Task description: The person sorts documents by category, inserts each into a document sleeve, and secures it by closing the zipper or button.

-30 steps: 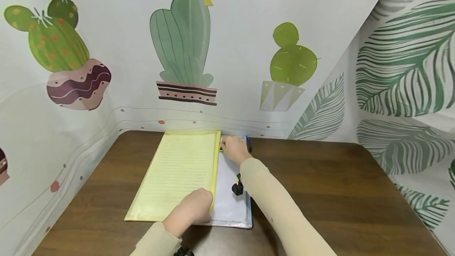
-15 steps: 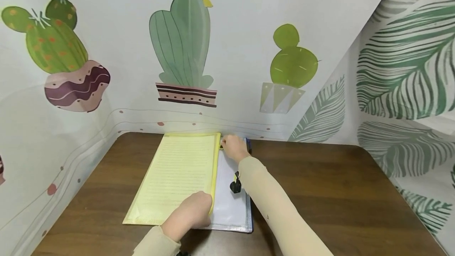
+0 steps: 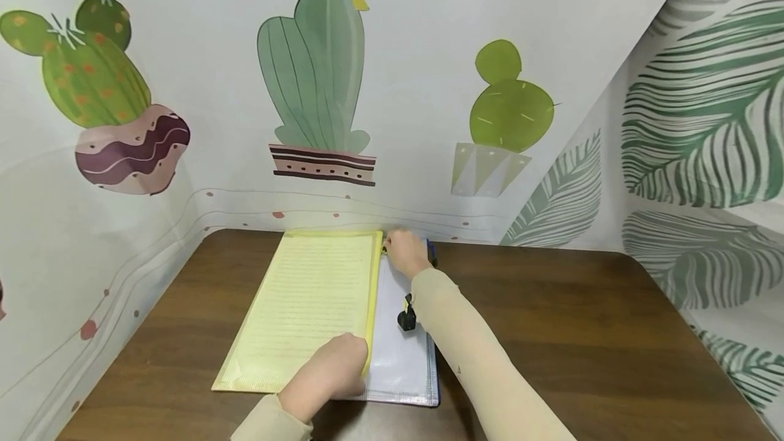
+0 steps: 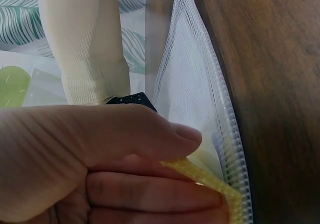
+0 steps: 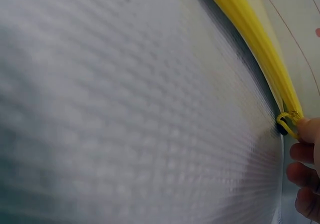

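Hands [image 3: 327, 374] pinching mesh pouch [image 3: 306, 305] (yellow, ribbed)

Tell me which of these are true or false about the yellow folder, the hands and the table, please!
1. The left hand pinches the near corner of the yellow folder. True.
2. The right hand is at the folder's far end, by its yellow zipper pull. True.
3. The yellow folder lies straight on the wooden table with nothing under it. False: its right edge overlaps a clear mesh folder.
4. The wall shows pictures of fish. False: it shows cactus pictures.
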`<state>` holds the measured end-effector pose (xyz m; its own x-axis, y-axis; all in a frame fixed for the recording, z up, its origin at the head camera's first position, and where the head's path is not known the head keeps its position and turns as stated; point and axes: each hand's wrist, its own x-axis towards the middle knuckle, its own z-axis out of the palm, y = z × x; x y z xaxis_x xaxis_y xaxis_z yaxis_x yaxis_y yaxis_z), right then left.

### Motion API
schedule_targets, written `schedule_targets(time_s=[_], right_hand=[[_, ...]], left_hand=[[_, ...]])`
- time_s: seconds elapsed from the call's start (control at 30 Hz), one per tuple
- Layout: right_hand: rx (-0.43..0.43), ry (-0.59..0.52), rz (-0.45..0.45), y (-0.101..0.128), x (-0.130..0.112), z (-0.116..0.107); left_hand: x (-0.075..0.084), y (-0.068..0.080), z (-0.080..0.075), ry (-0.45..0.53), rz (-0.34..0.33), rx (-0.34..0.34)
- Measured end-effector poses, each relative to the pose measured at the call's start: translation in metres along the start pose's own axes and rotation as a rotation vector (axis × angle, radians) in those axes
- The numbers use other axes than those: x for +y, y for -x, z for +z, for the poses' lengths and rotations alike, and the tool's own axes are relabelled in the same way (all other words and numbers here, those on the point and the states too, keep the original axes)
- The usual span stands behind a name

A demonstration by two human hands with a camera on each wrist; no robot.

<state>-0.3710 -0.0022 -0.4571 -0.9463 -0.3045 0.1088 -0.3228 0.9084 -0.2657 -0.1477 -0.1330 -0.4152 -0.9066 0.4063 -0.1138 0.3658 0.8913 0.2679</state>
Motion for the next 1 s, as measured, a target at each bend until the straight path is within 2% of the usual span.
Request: schedule_targets(time_s=[0.3,0.43,0.5,0.73,1.0], right_hand=[[0.089,0.108,0.035,-0.004,0.002,0.000],[0.106,0.121,0.055,-0.007,-0.001,0.002],[0.112,0.103,0.067,-0.008,-0.002,0.002],[0.087,-0.061,0.100,0.000,0.002,-0.007],[0.049,-0.122,0.117,0.012,0.017,-0.015]], left_hand=[[0.003,-0.001,0.001,0.011,0.019,0.005],[0.001,0.001,0.002,0.021,0.033,0.016],[0.000,0.001,0.003,0.024,0.033,0.015],[0.005,0.001,0.002,-0.007,0.022,0.016],[0.006,-0.001,0.001,-0.011,-0.013,-0.004]])
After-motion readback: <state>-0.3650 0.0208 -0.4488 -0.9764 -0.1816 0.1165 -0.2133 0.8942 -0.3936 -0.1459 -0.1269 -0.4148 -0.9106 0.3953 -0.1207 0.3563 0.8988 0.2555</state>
